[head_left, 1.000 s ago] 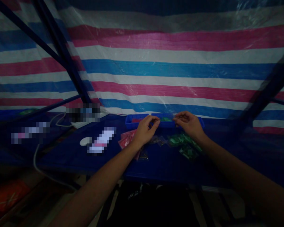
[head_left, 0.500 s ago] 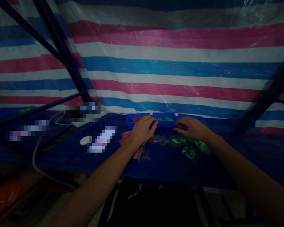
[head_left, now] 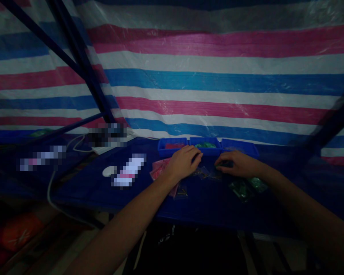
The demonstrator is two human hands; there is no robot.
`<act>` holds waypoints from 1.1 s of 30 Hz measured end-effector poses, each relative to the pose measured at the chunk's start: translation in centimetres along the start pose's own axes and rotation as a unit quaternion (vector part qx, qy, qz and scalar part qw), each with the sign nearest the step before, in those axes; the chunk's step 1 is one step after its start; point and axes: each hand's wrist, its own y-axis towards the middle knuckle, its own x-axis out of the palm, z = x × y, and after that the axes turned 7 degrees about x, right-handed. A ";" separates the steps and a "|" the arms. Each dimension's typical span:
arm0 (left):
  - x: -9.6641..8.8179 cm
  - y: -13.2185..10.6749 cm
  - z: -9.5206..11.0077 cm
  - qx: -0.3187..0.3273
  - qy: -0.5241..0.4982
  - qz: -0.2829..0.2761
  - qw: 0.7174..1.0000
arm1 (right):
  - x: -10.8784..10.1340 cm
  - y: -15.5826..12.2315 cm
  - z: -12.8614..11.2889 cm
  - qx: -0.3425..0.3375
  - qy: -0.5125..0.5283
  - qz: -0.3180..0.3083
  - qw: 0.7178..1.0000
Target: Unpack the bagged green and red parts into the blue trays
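We judge the small green-tinted packets of clear plastic film to be light and limp, with a slick skin that may slide under dry fingertips. Their contents are too dim for us to identify, so we cannot tell how fragile they are. We would take one by an edge or corner, thumb against forefinger, without squeezing the middle.

Right of centre in the frame, the right hand curls its thumb and fingers around one dark green packet, mostly hidden by them. The other green-tinted packets lie below that hand, lower right of centre, apart from its fingers.

Near the centre, the left hand is bent, thumb and forefinger close together; we cannot tell whether anything is between them. Beside its wrist are flat pink film packets, and just below its fingers lie clear packets of small brownish pieces. Beyond both hands stands a row of shallow blue plastic trays, the middle one holding green pieces
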 end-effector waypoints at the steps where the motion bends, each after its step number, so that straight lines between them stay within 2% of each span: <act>1: 0.0 0.0 0.1 0.001 -0.009 0.000 1.000 | 0.0 0.1 0.0 -0.001 -0.002 0.022 1.000; 7: 0.5 0.2 0.9 -0.015 -0.090 0.018 0.996 | 0.4 0.3 -0.7 0.041 0.019 0.155 0.987; 10: 1.1 0.3 1.0 -0.044 -0.144 0.025 0.988 | 1.3 0.4 -1.5 0.054 0.109 0.209 0.970; 14: 1.6 0.4 0.7 -0.077 -0.214 0.028 0.973 | 2.8 0.7 -2.3 0.066 0.291 0.189 0.935; 19: 1.4 0.5 0.8 -0.103 -0.242 0.055 0.963 | 3.6 1.2 -2.4 0.088 0.387 0.193 0.897; 22: 1.1 0.6 1.2 -0.101 -0.221 0.080 0.967 | 3.7 1.3 -2.5 0.101 0.410 0.208 0.883; 25: 0.9 0.7 1.6 -0.075 -0.152 0.117 0.979 | 3.8 1.3 -2.7 0.118 0.375 0.257 0.883; 28: 0.9 0.6 1.9 -0.038 -0.124 0.096 0.987 | 4.0 1.2 -3.2 0.119 0.337 0.301 0.884; 30: 0.9 0.5 2.0 -0.018 -0.135 0.074 0.988 | 4.1 1.0 -3.7 0.100 0.348 0.292 0.885; 33: 1.0 0.4 1.8 -0.004 -0.154 0.063 0.986 | 4.1 0.8 -4.5 0.069 0.391 0.235 0.887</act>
